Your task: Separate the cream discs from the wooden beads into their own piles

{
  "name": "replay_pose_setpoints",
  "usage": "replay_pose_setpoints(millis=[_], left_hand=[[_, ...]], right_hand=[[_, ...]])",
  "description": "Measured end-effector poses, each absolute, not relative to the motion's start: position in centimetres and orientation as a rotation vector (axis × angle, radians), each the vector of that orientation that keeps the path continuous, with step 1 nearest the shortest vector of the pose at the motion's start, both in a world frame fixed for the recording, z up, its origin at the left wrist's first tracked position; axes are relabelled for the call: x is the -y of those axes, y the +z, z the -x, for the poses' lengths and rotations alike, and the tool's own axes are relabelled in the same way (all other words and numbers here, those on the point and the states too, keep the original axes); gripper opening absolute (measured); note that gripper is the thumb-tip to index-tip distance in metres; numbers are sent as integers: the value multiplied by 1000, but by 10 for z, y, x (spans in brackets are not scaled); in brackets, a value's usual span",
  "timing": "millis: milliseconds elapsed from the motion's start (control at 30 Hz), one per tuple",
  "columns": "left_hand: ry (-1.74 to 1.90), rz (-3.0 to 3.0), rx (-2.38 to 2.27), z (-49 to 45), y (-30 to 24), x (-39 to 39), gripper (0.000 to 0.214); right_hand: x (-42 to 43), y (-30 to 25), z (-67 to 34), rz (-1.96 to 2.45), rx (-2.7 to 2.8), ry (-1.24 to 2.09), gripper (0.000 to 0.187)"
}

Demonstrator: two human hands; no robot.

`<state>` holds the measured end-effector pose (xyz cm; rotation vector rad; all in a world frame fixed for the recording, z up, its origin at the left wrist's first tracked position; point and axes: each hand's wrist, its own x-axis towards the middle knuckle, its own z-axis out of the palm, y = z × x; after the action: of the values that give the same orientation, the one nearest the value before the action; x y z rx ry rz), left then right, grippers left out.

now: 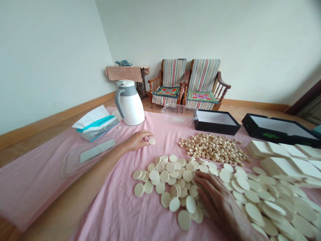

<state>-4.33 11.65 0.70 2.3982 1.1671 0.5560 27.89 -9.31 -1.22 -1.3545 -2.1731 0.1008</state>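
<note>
My left hand [137,141] hangs over the pink cloth [112,204], its curled fingertips right beside a single cream disc [151,141]; I cannot tell if they touch it. My right hand [213,197] lies spread on the edge of a loose pile of larger cream discs [165,177], with its fingers among them. Another spread of these discs [258,204] fills the lower right. Beyond them is a heap of small round tan tablets [213,148]. Neither hand holds anything that I can see.
Stacks of white square pads [283,160] stand at the right. Along the far side are a white thermos jug [130,103], a tissue pack [96,124], a clear plastic tub [178,114] and black open boxes [215,122]. A flat clear lid [87,154] lies under my left forearm's side.
</note>
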Motion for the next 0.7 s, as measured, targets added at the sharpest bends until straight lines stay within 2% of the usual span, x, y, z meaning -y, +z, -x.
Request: replay_pose_setpoints(millis=[267,467,700], left_hand=[[502,-2558,-1060,38,9,-109,37],[485,-2564,-1100,36,7,-109,46],[570,-2578,-1162,30,1,-107,37]], right_hand=[[92,-14,-280,1336,2184,112,29],[90,-14,-280,1340,2193,112,27],[91,-15,-281,1342,2186,94,27]])
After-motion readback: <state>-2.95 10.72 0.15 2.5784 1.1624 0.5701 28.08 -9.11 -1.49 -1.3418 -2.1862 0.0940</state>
